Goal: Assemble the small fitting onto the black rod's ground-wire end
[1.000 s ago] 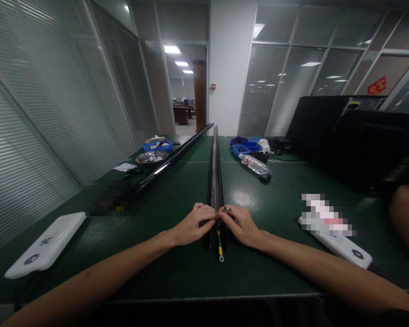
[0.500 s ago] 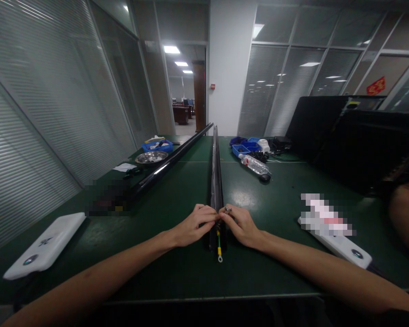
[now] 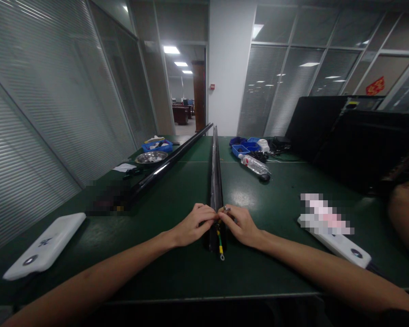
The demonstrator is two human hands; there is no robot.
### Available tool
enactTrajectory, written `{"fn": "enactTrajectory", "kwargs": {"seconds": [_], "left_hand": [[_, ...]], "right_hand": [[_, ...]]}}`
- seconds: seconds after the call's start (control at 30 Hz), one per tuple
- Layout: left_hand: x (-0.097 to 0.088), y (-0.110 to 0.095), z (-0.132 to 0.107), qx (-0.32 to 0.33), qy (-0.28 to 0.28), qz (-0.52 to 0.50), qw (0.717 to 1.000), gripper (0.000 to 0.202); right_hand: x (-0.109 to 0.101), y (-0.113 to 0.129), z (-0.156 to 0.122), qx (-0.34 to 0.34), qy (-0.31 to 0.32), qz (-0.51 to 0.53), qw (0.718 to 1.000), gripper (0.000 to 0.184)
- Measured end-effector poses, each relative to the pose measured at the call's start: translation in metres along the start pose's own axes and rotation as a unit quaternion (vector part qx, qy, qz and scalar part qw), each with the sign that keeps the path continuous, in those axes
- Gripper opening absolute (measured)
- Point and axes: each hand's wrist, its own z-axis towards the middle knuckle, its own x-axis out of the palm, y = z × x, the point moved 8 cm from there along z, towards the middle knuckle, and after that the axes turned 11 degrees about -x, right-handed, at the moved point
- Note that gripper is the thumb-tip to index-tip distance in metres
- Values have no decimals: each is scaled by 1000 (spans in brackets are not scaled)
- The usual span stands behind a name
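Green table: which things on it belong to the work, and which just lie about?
Likely the job:
long dark bar, beneath the left hand and right hand
green-and-yellow wire with ring end

Seemingly lying about:
clear bottle
metal bowl
white device at left

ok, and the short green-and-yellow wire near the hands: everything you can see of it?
The short green-and-yellow wire looks plastic-insulated, with a yellow sleeve and a silvery, metal-looking ring terminal at its near end. It runs roughly along the long dark bar, the ring showing past the bar's near end. Its far end disappears near the fingertips of the left hand and right hand; whether either touches it is unclear.
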Motion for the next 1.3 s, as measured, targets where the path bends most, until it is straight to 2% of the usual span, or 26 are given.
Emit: {"fn": "enactTrajectory", "kwargs": {"seconds": [0.3,0.53,0.77,0.97,1.17,1.3], "left_hand": [[-1,0,0,3,-11,4,1000,22],[0,4,1,-13,-17,-4,1000,21],[-2,4,5,-33,-21,-17,999,17],[-2,10,9,-60,-25,-45,997,15],[-4,10,14,-82,-44,-61,994,17],[-6,10,17,-88,-51,-64,993,15]], "right_hand": [[1,-2,1,19,11,15,1000,23],[2,-8,0,25,8,28,999,26],[1,-3,1,19,4,25,999,27],[1,-11,2,68,-2,41,997,31],[-4,-22,7,108,-28,123,986,37],[-8,-31,8,104,-78,106,986,37]]}}
